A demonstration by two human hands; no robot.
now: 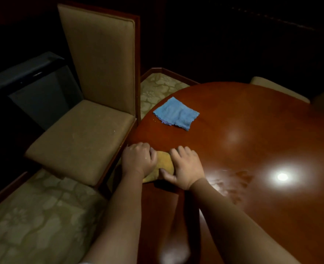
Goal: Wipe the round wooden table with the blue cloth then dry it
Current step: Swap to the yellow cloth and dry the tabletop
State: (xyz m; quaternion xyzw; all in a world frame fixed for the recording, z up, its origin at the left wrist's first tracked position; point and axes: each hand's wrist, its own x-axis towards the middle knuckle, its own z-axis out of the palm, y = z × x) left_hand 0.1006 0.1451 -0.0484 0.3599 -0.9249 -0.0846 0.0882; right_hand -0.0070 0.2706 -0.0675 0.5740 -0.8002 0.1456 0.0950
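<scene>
The round wooden table [252,149] is glossy reddish brown and fills the right half of the head view. A folded blue cloth [176,113] lies flat near its far left edge, with no hand on it. A yellow cloth [164,164] sits at the table's near left edge between both hands. My left hand [138,159] holds the cloth's left side with curled fingers. On the right side, my right hand [184,166] grips it, thumb tucked under the front edge. Most of the yellow cloth is hidden under my hands.
A tall tan upholstered chair [85,130] stands close against the table's left edge. A second pale chair [277,88] shows at the table's far side. Patterned carpet [33,216] lies below. A dark cabinet [29,88] stands at the left. A lamp reflection [282,176] glares on the tabletop.
</scene>
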